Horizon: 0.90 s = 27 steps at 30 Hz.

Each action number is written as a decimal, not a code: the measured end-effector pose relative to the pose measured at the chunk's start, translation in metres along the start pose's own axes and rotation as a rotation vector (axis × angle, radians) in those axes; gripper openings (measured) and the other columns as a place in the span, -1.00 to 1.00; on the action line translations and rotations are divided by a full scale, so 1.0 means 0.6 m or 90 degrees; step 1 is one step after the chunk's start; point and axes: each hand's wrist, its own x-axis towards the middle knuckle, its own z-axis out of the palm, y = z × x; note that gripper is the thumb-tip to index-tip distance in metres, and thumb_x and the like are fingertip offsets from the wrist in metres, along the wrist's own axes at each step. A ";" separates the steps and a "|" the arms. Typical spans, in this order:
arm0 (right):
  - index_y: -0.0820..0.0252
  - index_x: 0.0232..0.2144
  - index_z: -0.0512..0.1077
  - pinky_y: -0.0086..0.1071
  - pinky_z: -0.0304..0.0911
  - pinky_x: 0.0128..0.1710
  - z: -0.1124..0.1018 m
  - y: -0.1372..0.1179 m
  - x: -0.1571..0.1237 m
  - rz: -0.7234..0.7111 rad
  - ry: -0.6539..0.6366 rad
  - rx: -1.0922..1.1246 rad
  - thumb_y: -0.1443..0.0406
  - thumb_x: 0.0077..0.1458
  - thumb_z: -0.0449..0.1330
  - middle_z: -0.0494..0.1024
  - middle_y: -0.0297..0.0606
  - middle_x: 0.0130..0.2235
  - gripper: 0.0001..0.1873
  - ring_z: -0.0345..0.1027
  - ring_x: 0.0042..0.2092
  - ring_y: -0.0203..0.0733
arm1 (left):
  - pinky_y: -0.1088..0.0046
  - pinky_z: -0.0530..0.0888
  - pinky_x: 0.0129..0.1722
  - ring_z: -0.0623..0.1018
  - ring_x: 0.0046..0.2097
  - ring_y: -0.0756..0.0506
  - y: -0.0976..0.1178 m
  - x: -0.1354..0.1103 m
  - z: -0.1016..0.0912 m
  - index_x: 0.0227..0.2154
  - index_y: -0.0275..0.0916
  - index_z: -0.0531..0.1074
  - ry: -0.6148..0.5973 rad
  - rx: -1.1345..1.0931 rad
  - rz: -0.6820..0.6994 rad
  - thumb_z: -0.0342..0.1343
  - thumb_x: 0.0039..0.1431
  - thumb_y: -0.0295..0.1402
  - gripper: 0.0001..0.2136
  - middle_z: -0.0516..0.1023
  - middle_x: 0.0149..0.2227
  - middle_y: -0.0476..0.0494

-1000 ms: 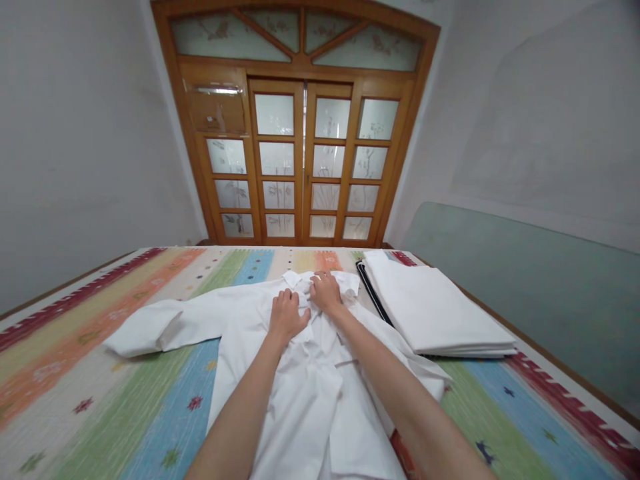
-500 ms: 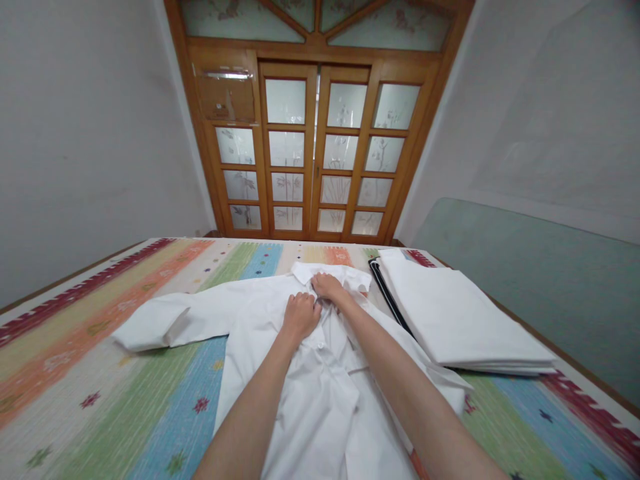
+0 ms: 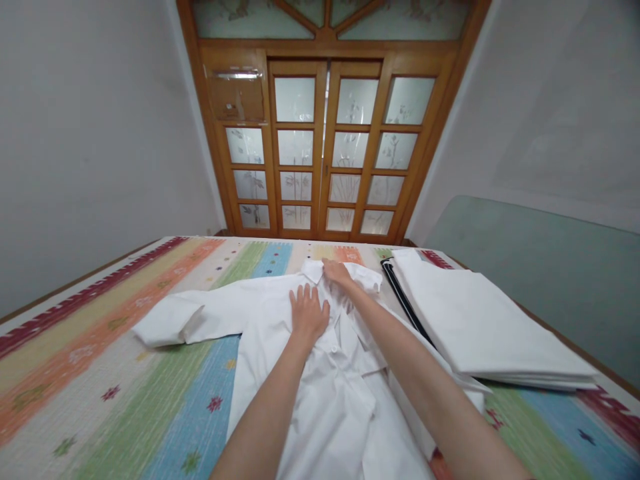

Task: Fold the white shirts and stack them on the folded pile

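A white button-up shirt [image 3: 267, 313] lies front up, its sleeve spread out to the left and its lower front wrinkled. My left hand [image 3: 309, 313] rests flat on the chest of the shirt, fingers spread, holding nothing. At the neck, my right hand [image 3: 336, 272] is closed on the shirt collar [image 3: 313, 269]; its fingertips are partly hidden. A small button [image 3: 334, 349] shows on the front just below my left hand. My right forearm covers part of the shirt's right side.
Under the shirt is a striped, patterned cloth [image 3: 115, 393]. To the right sits a stack of folded white fabric [image 3: 480, 320], with a black strip with white edging [image 3: 407, 300] along its left side. A pale green board [image 3: 540, 260] borders the right; wooden glass-paned doors [image 3: 320, 147] stand beyond.
My left hand has released the fabric near the neck and opened flat on the chest. My right hand has shifted slightly up along the collar. The whole view has moved a little.
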 end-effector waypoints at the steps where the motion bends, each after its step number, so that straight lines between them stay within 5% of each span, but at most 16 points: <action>1: 0.28 -0.01 0.43 -0.33 0.24 -0.07 -0.001 -0.003 0.006 0.000 0.011 0.023 0.28 0.34 -0.15 0.55 0.01 0.00 -0.59 0.43 0.01 -0.07 | -0.07 0.05 0.26 0.22 0.29 -0.38 0.000 0.000 0.002 0.14 -0.34 0.31 -0.014 0.002 -0.014 -0.08 0.26 -0.19 -0.53 0.30 0.24 -0.43; 10: 0.22 0.13 0.34 -0.45 0.30 -0.16 0.013 -0.034 0.077 -0.095 -0.022 0.236 0.34 0.09 0.22 0.56 -0.16 -0.04 -0.48 0.47 -0.19 -0.27 | -0.04 0.11 0.26 0.25 0.28 -0.37 0.002 0.001 0.005 0.15 -0.31 0.32 -0.043 -0.021 -0.001 -0.07 0.23 -0.18 -0.51 0.35 0.22 -0.41; 15: 0.36 0.11 0.34 -0.46 0.31 -0.33 0.042 -0.038 0.088 -0.047 -0.015 0.236 0.41 0.10 0.12 0.61 -0.16 -0.21 -0.51 0.47 -0.33 -0.26 | 0.05 0.15 0.26 0.31 0.24 -0.31 0.006 0.002 0.002 0.05 -0.34 0.39 -0.006 -0.024 0.001 -0.11 0.27 -0.23 -0.60 0.41 0.16 -0.41; 21: 0.27 0.11 0.34 -0.44 0.30 -0.15 0.065 -0.049 0.079 -0.027 0.059 0.179 0.45 0.16 -0.01 0.60 -0.18 -0.11 -0.53 0.46 -0.12 -0.22 | 0.01 0.08 0.29 0.21 0.32 -0.36 0.005 0.004 0.006 0.20 -0.44 0.26 -0.029 -0.022 -0.057 -0.15 0.29 -0.17 -0.46 0.23 0.29 -0.48; 27: 0.22 0.03 0.42 -0.25 0.19 0.03 0.056 -0.070 0.065 -0.036 0.087 0.048 0.46 0.15 0.05 0.54 -0.01 -0.03 -0.60 0.36 0.05 -0.02 | 0.04 0.13 0.28 0.22 0.31 -0.35 -0.016 0.014 -0.004 0.18 -0.43 0.31 -0.102 -0.026 -0.014 -0.13 0.26 -0.11 -0.43 0.29 0.26 -0.45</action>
